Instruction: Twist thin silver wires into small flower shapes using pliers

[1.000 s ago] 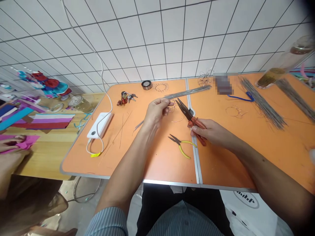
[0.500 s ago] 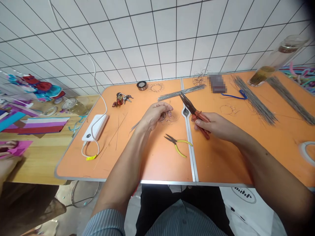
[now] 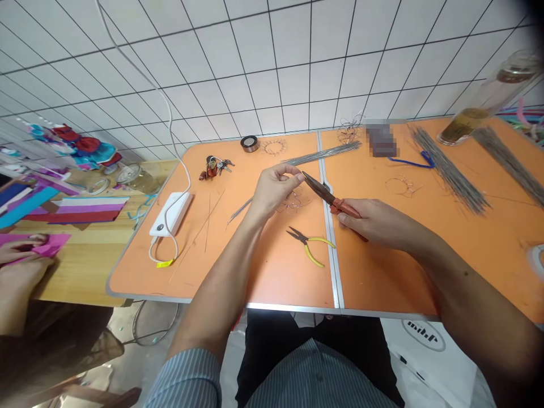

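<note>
- Two hands are at work in the head view, over the orange counter: the left hand has thumb and forefinger pinched together, and the right hand is closed round the red grips of long-nose pliers.
- Looped wire shows just under the left fingers and seems held by them, above the counter's left panel, near the central seam; its upper part is hidden.
- That wire should prove very light, thin and springy, easily bent out of shape; a fingertip pinch on one loop or its twisted end suits it, as a full squeeze would crush the petals.
- The pliers look rigid and rather heavy toward the nose; they are best taken well back on the grips, whose coating should not slip much.
- Their long axis slants across the seam: tips leftward and away from the body, almost at the left fingertips, grips rightward and nearer. The jaws look nearly closed; whether wire sits between them, I cannot tell.
- Having several loops, the wire shows no clear long axis.
- Yellow-handled pliers lie nearer the body, nose leftward and away, handles spread.
- Beyond the left hand, a straight wire bundle runs left to right, its right end slightly farther away.
</note>
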Demonstrator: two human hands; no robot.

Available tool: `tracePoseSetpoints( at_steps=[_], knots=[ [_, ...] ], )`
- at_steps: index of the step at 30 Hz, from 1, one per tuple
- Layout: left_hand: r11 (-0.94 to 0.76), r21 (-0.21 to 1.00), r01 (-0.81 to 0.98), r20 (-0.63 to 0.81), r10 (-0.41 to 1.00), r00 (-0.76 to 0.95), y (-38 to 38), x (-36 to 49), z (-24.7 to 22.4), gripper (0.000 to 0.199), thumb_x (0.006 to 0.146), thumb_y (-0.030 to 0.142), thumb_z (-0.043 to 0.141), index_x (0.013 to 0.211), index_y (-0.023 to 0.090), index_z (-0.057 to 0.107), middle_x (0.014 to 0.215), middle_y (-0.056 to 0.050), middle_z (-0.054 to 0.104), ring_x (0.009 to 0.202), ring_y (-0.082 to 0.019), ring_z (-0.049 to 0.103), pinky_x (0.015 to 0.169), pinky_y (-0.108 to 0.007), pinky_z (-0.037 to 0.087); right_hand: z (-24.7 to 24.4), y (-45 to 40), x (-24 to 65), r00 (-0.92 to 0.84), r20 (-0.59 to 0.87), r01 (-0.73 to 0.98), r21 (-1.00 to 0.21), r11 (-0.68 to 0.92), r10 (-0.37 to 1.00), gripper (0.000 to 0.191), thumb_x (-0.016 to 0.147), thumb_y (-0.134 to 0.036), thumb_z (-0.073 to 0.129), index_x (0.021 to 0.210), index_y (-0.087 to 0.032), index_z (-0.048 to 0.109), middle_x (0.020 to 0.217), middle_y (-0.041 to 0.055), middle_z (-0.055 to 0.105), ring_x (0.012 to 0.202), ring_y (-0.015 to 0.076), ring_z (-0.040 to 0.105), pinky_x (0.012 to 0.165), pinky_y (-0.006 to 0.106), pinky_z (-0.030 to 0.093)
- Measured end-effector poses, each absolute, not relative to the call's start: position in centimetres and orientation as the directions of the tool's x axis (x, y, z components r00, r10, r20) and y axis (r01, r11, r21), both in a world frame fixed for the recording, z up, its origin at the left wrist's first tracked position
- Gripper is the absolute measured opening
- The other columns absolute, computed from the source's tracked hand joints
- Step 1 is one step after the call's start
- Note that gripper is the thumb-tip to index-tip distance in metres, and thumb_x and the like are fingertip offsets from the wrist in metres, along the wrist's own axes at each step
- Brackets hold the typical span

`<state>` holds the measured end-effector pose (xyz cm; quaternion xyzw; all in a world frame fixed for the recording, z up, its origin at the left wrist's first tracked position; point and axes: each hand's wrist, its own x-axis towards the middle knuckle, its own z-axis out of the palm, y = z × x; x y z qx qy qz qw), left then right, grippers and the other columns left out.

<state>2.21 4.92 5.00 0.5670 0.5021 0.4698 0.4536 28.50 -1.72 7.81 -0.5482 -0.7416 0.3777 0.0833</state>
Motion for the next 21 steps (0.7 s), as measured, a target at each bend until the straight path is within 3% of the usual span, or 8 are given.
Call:
tracePoseSetpoints(
  at_steps=[6, 11, 16, 21],
  knots=[
    [-0.092, 0.99, 0.106, 0.091, 0.996, 0.01, 5.2, 2.2, 5.1, 0.014, 0.08, 0.029, 0.082, 0.073, 0.019, 0.075, 0.055, 0.003, 0.053, 0.049, -0.009, 0.042, 0.048, -0.024, 0.03, 7.4, -1.5, 29.0, -0.376, -0.281, 0.777, -0.615, 0.135, 0.883, 0.022, 0.106, -0.044, 0.058, 0.111, -0.028, 0.072, 0.079, 0.0014, 0.069, 0.069, 0.0215, 0.06, 0.067, 0.035, 0.038],
    [-0.071, 0.994, 0.085, 0.081, 0.99, -0.117, 5.9, 2.1, 5.5, 0.015, 0.077, 0.026, 0.081, 0.069, 0.019, 0.072, 0.055, 0.004, 0.052, 0.048, -0.008, 0.04, 0.046, -0.022, 0.028, 7.5, -0.7, 30.4, -0.321, -0.291, 0.682, -0.731, 0.007, 0.901, 0.018, 0.102, -0.045, 0.066, 0.104, -0.027, 0.072, 0.079, 0.0017, 0.069, 0.06, 0.019, 0.056, 0.063, 0.036, 0.037],
    [-0.001, 0.971, 0.238, -0.012, 0.998, 0.054, 7.4, 5.0, 5.0, 0.016, 0.077, 0.024, 0.083, 0.066, 0.018, 0.074, 0.054, 0.001, 0.055, 0.049, -0.009, 0.042, 0.046, -0.023, 0.028, 7.1, 0.7, 31.7, -0.206, -0.197, 0.592, -0.805, -0.038, 0.958, 0.031, 0.102, -0.054, 0.069, 0.094, -0.025, 0.066, 0.06, 0.0042, 0.062, 0.074, 0.0277, 0.066, 0.072, 0.038, 0.045],
    [-0.057, 0.911, 0.409, -0.02, 0.983, 0.181, 9.4, 7.8, 3.9, 0.024, 0.069, 0.013, 0.082, 0.053, 0.019, 0.065, 0.047, 0.001, 0.048, 0.046, -0.012, 0.043, 0.048, -0.026, 0.027, 6.9, 1.6, 32.1, -0.139, -0.201, 0.593, -0.801, -0.081, 0.97, 0.036, 0.105, -0.052, 0.064, 0.083, -0.024, 0.063, 0.059, 0.0052, 0.063, 0.077, 0.0273, 0.069, 0.075, 0.037, 0.046]
  ],
)
